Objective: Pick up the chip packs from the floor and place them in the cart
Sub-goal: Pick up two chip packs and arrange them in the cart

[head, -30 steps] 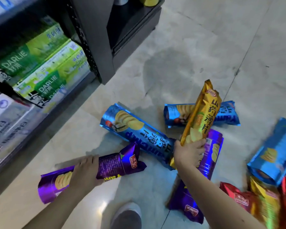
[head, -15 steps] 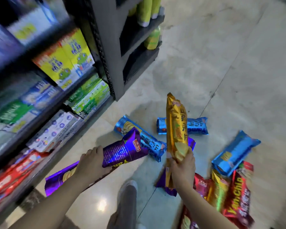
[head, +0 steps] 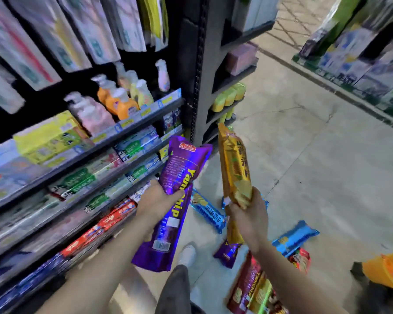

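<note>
My left hand [head: 157,201] grips a long purple chip pack [head: 176,193] round its middle and holds it up off the floor, top end tilted away. My right hand [head: 250,219] grips a yellow chip pack [head: 233,164] near its lower part, standing nearly upright. On the floor beyond lie blue chip packs [head: 208,210] [head: 294,237], another purple pack [head: 227,253] and red and yellow packs [head: 250,284] by my right forearm. An orange cart [head: 386,271] shows at the right edge, mostly cut off.
A dark shelf unit [head: 197,71] with toothpaste boxes and soap bottles runs along the left. A second shelf row [head: 359,69] stands at the far right across the tiled aisle. My shoe [head: 186,254] and trouser leg are below the packs.
Both hands have lifted their packs from floor level to chest height. The view has swung upward, showing higher shelves and the orange cart at the right.
</note>
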Tool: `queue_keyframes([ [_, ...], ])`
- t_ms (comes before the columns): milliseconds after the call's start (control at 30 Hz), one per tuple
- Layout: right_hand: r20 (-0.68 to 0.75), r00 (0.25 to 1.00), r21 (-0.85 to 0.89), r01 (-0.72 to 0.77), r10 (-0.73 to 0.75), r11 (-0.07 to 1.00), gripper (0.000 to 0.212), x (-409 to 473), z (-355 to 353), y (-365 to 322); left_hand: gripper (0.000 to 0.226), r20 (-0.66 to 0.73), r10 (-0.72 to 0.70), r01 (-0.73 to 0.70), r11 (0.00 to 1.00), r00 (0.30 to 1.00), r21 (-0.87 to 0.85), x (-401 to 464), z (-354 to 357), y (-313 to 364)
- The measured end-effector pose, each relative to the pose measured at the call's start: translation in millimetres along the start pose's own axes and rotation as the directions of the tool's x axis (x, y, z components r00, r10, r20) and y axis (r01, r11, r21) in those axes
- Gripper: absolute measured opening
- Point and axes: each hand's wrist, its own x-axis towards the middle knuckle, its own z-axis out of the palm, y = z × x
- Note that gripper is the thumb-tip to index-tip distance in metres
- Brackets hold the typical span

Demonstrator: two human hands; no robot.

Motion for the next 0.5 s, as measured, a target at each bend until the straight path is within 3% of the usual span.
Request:
queue_keyframes([
  [167, 0.044, 0.991, 0.058, 0.123, -0.126, 0.991, 0.062, -51.7, -11.7, -61.9, 0.057, -0.126, -0.027, 0.014, 0.995, 0.992, -0.1, -63.9, -67.7, -2.7],
  [500, 0.25, 0.901, 0.195, 0.313, -0.355, 0.93, 0.069, -165.0, 26.0, -135.3, 0.061, -0.336, -0.152, 0.054, 0.957, 0.929, -0.285, -159.4, -171.7, -87.9],
])
